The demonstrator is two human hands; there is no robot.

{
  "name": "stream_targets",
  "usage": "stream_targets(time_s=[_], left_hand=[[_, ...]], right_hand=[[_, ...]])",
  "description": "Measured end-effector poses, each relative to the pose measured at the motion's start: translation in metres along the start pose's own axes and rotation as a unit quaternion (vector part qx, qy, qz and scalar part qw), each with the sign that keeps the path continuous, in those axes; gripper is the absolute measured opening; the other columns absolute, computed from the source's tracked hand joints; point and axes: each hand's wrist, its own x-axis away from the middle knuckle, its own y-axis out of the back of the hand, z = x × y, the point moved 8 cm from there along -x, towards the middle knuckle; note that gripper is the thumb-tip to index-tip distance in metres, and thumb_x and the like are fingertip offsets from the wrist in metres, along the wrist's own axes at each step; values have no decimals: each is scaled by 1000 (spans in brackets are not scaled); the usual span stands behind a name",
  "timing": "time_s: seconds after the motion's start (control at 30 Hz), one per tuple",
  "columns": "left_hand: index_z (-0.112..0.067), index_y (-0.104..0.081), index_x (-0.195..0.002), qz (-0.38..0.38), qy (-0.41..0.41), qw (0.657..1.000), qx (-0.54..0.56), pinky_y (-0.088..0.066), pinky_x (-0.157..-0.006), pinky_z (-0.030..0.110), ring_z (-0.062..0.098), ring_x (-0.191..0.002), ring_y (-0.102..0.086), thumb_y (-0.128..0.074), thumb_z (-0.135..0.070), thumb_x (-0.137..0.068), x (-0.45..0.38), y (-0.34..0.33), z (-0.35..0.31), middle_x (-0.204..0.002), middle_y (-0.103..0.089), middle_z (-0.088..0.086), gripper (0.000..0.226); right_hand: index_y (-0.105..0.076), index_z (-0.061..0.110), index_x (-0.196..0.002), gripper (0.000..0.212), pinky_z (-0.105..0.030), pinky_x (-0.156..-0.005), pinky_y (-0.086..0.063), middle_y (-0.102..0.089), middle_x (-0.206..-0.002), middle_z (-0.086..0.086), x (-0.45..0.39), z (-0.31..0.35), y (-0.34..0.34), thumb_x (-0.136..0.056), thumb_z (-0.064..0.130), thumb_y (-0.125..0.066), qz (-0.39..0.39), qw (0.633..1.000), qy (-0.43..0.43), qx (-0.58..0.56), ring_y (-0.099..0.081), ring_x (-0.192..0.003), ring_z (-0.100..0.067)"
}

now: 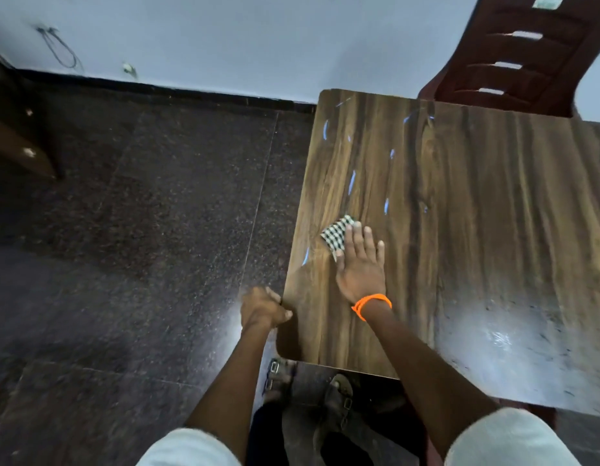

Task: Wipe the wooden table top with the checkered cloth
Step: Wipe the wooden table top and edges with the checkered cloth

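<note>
Pressing flat: right hand (359, 264) palm down on wooden table top (476, 213), fingers straight and slightly spread, fingertips on folded checkered cloth (337, 233). Cloth lies near table's left edge, partly under fingers. Right arm extends forward from lower frame, orange thread band (372, 304) at wrist. Left hand (263, 307) at table's left edge, fingers curled round edge, thumb on top. Wet streaks (351, 181) on wood beyond cloth. Red plastic chair (523, 55) at far side.
</note>
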Motion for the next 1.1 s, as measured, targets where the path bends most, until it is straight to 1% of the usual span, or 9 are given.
stream_targets(time_s=[0.07,0.23,0.47,0.57,0.63,0.7,0.77,0.83,1.1], left_hand=[[-15,-62,-68,55,20,998,10,-52,-49,19,10,-64,-65,-93,-12,-62,-9,-3,0,-72,-69,0,32],[-11,-62,-60,127,44,990,33,-62,-66,42,13,-67,-67,-94,-1,-44,-31,-11,18,-67,-71,2,38],[-9,-63,-75,214,63,973,52,-62,-74,50,24,-84,-74,-92,8,-51,-34,-16,16,-74,-68,11,41],[-14,-59,-68,258,46,965,7,-57,-89,52,23,-82,-67,-95,-3,-41,-38,-21,8,-79,-65,14,46],[-3,-67,-70,295,37,955,-7,-58,-84,47,26,-82,-64,-95,-2,-48,-37,-25,8,-86,-66,20,36],[3,-70,-81,257,24,966,31,-57,-74,38,24,-79,-67,-98,-10,-44,-44,-23,6,-87,-71,18,48],[-8,-65,-80,176,5,979,100,-60,-83,44,23,-85,-70,-98,-21,-34,-55,-19,-1,-90,-73,13,59],[-13,-62,-83,128,-24,980,148,-58,-89,48,24,-89,-70,-97,-17,-51,-57,-17,-16,-93,-73,10,47],[-10,-68,-115,-16,-111,981,157,-56,-90,40,20,-94,-69,-82,-22,-79,-59,-5,-79,-100,-74,4,40]], right_hand=[[-18,19,-159,60,-52,-124,-12,-14,-167,1,15,41,-10,-103,38,-29,29,994,102,20,-11,-155,-21],[-11,22,-160,58,-48,-124,-14,-4,-168,6,96,61,-16,-107,38,-28,86,967,234,45,-1,-155,-16],[-8,27,-160,58,-45,-124,-14,-5,-168,9,59,73,-13,-107,41,-27,88,970,217,57,-2,-155,-14],[-12,27,-160,58,-47,-124,-16,-10,-168,9,5,74,-15,-105,41,-26,78,984,156,38,-8,-155,-15],[-12,27,-160,58,-48,-123,-16,-12,-167,8,-22,62,-13,-105,42,-25,68,992,103,28,-10,-154,-15],[-14,27,-159,58,-47,-124,-15,-13,-167,6,-30,36,-9,-105,43,-25,47,998,39,24,-10,-154,-16],[-15,25,-159,58,-47,-124,-14,-12,-168,4,-14,8,-2,-105,41,-24,23,999,-30,8,-9,-155,-18],[-13,23,-160,59,-48,-124,-14,-11,-168,2,19,-6,3,-104,39,-24,9,998,-70,-4,-8,-155,-19],[-16,26,-159,59,-46,-124,-13,-15,-167,5,33,29,-9,-105,40,-34,10,1000,-6,20,-9,-155,-16]])
